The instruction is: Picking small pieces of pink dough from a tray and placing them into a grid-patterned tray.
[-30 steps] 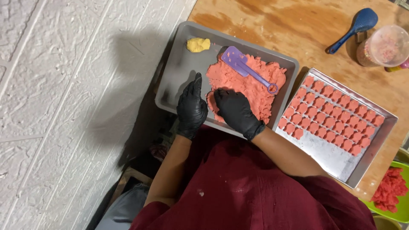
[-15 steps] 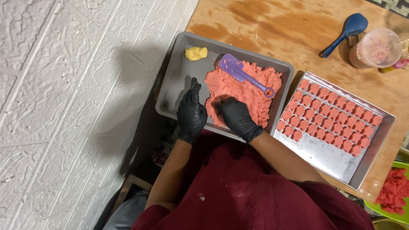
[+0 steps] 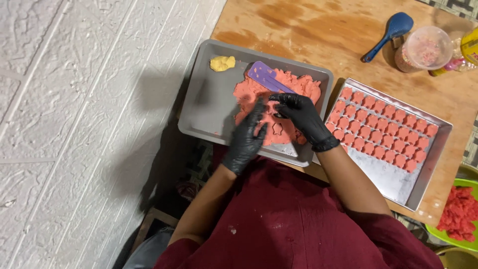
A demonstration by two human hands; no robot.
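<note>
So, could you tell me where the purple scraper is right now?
In the head view, the purple scraper lies on the pink dough at the far side of the grey tray, just beyond the right hand.

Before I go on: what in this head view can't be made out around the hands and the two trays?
- Whatever the right hand pinches: hidden by its curled black-gloved fingers.
- Pink dough beneath the left hand: covered by the glove.
- Near rim of the dough tray: partly hidden by both wrists.
- Green bowl of red pieces: cut off by the right edge.
- Clear tub: contents too blurred.
</note>
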